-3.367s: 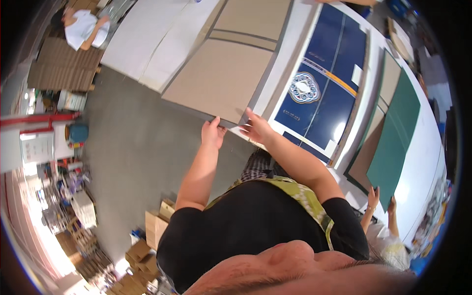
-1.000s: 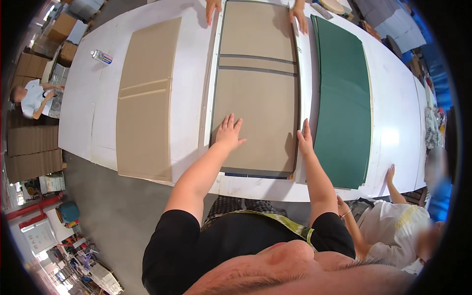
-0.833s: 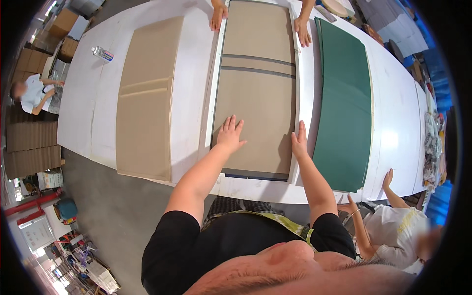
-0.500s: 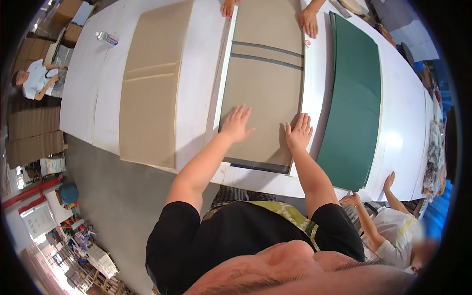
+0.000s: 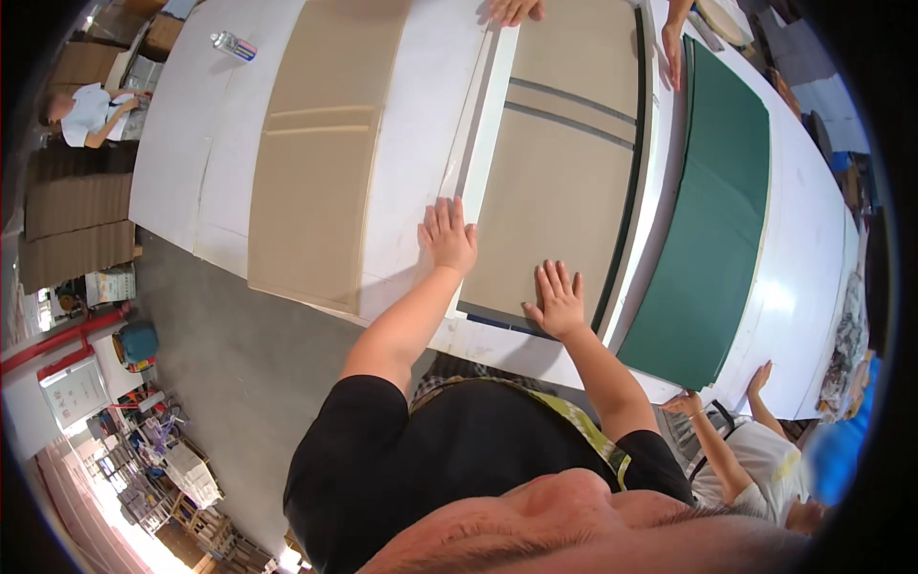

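A long brown cardboard sheet (image 5: 564, 172) with two dark cross stripes lies on a dark board on the white table (image 5: 411, 124). My left hand (image 5: 448, 234) lies flat, fingers spread, at the sheet's left edge, partly on the white surface. My right hand (image 5: 557, 298) presses flat on the sheet near its near edge. At the far end, another person's two hands (image 5: 513, 10) (image 5: 671, 48) hold the same sheet's far corners.
A second brown cardboard panel (image 5: 320, 153) lies to the left on the table. A green board (image 5: 712, 210) lies to the right. A can (image 5: 233, 45) rests at the far left. A person in white (image 5: 755, 459) stands at my right; another person (image 5: 86, 110) sits by stacked cardboard.
Both my hands have slid leftward across the sheet: the left from its surface to its left edge, the right from the right edge to the middle. The view has shifted as well.
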A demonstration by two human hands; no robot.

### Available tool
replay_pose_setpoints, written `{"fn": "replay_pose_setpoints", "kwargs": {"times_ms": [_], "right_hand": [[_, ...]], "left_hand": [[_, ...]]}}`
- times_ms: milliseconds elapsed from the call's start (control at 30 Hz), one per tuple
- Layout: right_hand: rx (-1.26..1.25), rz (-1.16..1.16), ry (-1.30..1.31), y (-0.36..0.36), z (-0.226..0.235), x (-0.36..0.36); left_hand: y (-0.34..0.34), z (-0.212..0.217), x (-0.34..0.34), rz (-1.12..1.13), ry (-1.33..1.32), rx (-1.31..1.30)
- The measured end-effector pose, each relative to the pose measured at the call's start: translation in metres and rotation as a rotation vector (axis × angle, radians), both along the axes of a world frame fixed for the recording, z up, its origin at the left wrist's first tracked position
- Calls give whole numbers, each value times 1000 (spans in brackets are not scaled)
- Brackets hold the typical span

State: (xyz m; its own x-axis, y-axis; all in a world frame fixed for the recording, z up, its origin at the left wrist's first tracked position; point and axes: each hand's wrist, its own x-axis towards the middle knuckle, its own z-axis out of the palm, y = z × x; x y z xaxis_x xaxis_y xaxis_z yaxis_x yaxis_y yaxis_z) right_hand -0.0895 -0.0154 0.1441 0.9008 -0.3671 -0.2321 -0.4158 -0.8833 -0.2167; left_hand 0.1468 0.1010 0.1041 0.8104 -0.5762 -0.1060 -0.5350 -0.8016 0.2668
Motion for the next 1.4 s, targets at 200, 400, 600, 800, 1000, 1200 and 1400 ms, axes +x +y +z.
{"fn": "replay_pose_setpoints", "kwargs": {"times_ms": [200, 400, 600, 800, 1000, 1200, 1400], "right_hand": [[225, 261, -231, 8, 17, -19], [169, 67, -407, 27, -12, -40], [104, 33, -490, 36, -8, -31], [145, 92, -453, 23, 77, -25], [167, 73, -502, -15, 203, -7], [12, -158, -872, -75, 271, -41], [620, -692, -1051, -145, 233, -83]], "left_hand": [[-7, 12, -1, -41, -17, 9], [28, -5, 13, 50, 100, -509], [134, 58, 5, -52, 204, -605], [152, 124, -10, -553, 274, -396], [88, 170, 10, -617, 276, -557], [18, 220, 55, -489, 501, -1017], [-41, 245, 88, -489, 551, -1202]]}}
